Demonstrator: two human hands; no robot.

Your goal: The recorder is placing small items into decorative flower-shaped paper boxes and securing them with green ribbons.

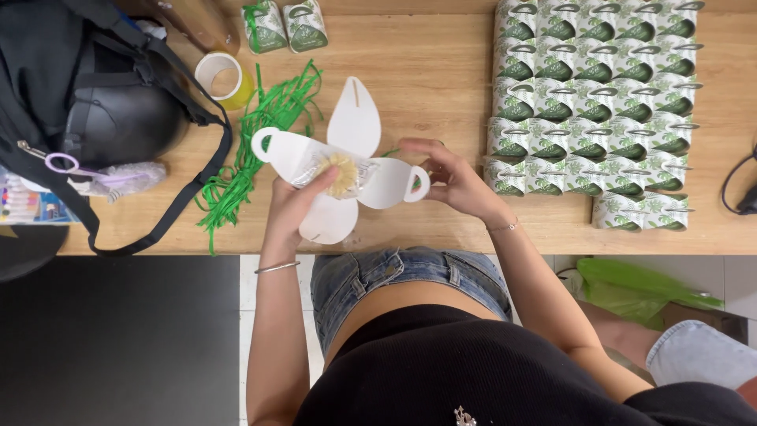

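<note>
Near worktop front edge, left hand [293, 207] pinches wrapped round cake [342, 175] on flat white box blank [352, 126], right hand [449, 175] fingers closed on its handle flap; card's light, bendy, prob. best held by flaps.

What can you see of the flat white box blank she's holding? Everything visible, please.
The white box blank is thin card, unfolded into a flower shape: rounded petal flaps, one slotted and pointing away, and two side flaps ending in loop handles with green print showing through. It is held above the wooden table. A wrapped, pale round cake sits at its centre. The left hand pins the cake with its thumb; the right hand touches the right handle flap.
</note>
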